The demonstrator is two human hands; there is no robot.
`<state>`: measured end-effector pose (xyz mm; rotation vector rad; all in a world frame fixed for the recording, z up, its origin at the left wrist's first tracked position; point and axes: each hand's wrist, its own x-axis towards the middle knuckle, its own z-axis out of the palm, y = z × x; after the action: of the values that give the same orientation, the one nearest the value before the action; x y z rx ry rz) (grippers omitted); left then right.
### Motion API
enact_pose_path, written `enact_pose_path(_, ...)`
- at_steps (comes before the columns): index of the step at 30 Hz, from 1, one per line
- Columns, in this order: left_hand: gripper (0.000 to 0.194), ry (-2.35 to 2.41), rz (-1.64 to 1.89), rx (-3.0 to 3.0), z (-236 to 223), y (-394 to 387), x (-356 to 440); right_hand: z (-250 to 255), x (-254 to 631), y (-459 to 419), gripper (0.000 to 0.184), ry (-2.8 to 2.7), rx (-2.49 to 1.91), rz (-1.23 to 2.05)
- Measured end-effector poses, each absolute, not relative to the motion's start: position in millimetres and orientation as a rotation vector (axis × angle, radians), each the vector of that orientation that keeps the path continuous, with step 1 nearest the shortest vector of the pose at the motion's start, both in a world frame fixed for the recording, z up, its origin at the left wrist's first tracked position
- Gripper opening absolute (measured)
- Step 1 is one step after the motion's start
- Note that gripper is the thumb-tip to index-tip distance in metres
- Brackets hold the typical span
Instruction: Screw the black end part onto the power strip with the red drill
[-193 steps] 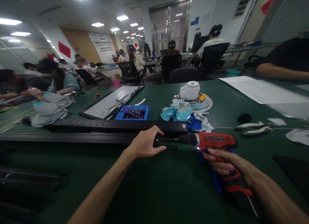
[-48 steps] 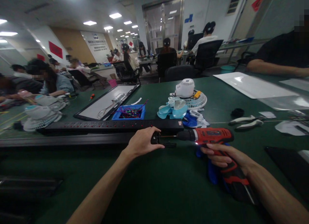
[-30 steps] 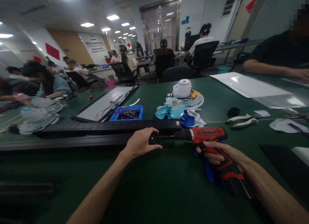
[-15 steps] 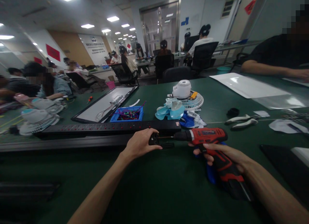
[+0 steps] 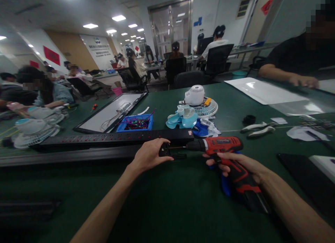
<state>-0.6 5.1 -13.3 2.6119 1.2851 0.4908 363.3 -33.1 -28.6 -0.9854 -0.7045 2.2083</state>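
My left hand point(image 5: 149, 154) is closed around the right end of a long black bar point(image 5: 78, 155), thumb and fingers pinching a black end piece point(image 5: 164, 149). In my right hand point(image 5: 242, 162) is a red and black cordless drill point(image 5: 222, 145), held by its grip and pointing left. The drill's long thin bit reaches the end piece; its very tip is hard to make out. A small black part point(image 5: 179, 156) lies just below the bit. Behind the bar runs a black power strip point(image 5: 115, 137) with red marks.
Behind the strip stand a blue bin point(image 5: 136, 123) of wires, a framed panel point(image 5: 110, 113), light-blue fan blades point(image 5: 181, 118) and a white fan point(image 5: 195, 95). Pliers point(image 5: 258, 129) lie at right. Across the table, a person's hand point(image 5: 305, 81) rests near white sheets point(image 5: 261, 90).
The whole view has shifted slightly. My hands keep the same hold on the bar end and drill. The co-worker's hand at right has moved left over the sheets.
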Motion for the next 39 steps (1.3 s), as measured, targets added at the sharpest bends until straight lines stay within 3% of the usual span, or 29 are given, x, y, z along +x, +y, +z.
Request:
enact_pose_path(9,0.058,1.281,0.486,2.593,-12.0,4.9,-0.6,-29.2,363.5,-31.9,0.040,-0.692,-1.007,2.202)
enact_pose_path(14,0.056,1.278,0.498,2.583,-10.7,3.5,0.9,-21.1,357.3,-36.5,0.031,-0.727,-0.992,2.142)
enact_pose_path(28,0.049,1.339,0.452,2.565,-3.2,-0.9,3.3,-23.6,358.6,-34.5,0.030,-0.848,-0.978,2.129)
enact_pose_path(33,0.073,1.338,0.464,2.543,-6.0,0.8,5.1,-21.9,355.8,-37.1,0.030,-0.849,-0.965,2.127)
enact_pose_path(39,0.048,1.349,0.447,2.546,-5.2,1.6,4.7,-25.2,358.0,-35.0,0.030,-0.874,-0.959,2.127)
